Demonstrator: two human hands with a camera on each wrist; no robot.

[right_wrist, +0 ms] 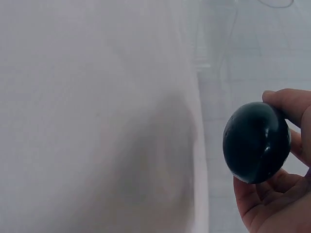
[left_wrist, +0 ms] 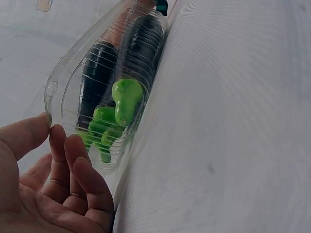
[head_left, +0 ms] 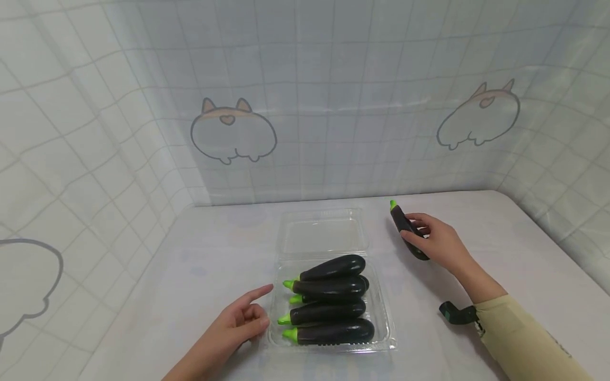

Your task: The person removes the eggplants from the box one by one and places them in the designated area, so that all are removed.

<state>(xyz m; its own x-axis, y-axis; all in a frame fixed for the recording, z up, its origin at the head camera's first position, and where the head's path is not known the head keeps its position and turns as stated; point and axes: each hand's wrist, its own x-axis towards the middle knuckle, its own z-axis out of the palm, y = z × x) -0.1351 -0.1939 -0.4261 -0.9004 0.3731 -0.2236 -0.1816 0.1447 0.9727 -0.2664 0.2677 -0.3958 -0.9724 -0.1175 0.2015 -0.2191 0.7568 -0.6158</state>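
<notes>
In the head view, my right hand (head_left: pixel 439 244) grips a dark eggplant (head_left: pixel 399 218) right of the container, its green stem pointing away from me. Seen from the right wrist, the rounded end of that eggplant (right_wrist: pixel 256 142) sits between the thumb and the fingers. Several more eggplants (head_left: pixel 333 334) lie stacked in a clear plastic clamshell container (head_left: pixel 384 317), green stems to the left. At the container's left edge rests my left hand (head_left: pixel 235 323), index finger extended and the others loosely curled. From the left wrist, fingertips (left_wrist: pixel 57 130) show right at the container's rim.
The clear lid (head_left: pixel 324 233) lies folded back behind the container on the white tabletop (head_left: pixel 229 238). A grid-patterned curtain (head_left: pixel 352 106) with cartoon animals rises along the back and sides. A black wrist device (head_left: pixel 457 313) sticks out from the right sleeve.
</notes>
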